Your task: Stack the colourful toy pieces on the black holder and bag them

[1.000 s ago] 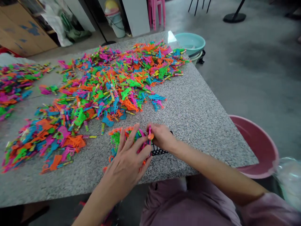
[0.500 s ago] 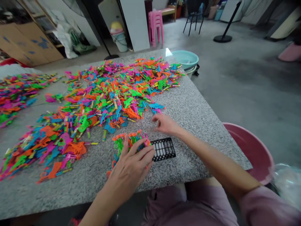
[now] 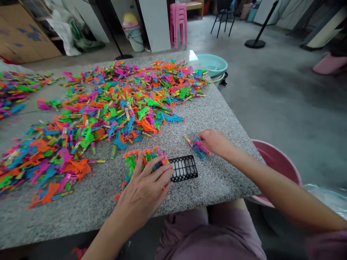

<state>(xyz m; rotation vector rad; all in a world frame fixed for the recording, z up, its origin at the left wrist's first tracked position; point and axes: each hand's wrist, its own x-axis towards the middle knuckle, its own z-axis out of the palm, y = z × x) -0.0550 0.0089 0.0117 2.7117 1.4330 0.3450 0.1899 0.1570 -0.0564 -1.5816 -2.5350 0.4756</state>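
Well, toys litter the speckled, perhaps granite table, pink stools beyond

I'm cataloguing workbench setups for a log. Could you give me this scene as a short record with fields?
Surface: speckled grey stone table
Left hand: laid over a packed row of multicoloured plastic toy pieces
Right hand: at a small blue-and-pink plastic cluster; exact grip unclear
Tray: black plastic lattice tray, bare slots showing right of the left hand
Loose stock: large orange, green, pink and blue plastic heap
Beyond table: round pink basin, round turquoise basin
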